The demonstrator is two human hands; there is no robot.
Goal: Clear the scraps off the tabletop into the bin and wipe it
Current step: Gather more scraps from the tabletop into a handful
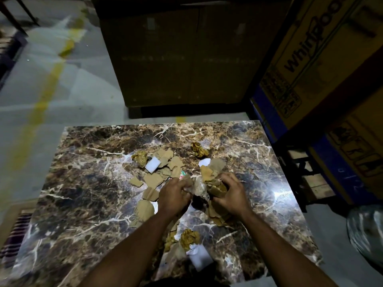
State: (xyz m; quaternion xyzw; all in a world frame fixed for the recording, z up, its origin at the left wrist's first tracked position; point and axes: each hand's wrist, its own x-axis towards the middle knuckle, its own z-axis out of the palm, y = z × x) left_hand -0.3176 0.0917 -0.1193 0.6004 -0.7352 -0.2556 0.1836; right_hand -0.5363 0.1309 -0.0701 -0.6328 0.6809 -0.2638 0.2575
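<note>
1. Fingers (182,188) of the left hand (173,195) were curled round a bunch of torn scraps (199,187); the right hand (232,195) was clenched on the same bunch from the other side
2. Loose brown cardboard pieces (153,180) were scattered on the marble tabletop (83,183); white paper (153,165) lay among them
3. Crumpled yellow wads (199,149) were seen beyond the hands and nearer the body; a clear plastic bag (366,228) was seen at the right, off the table
</note>
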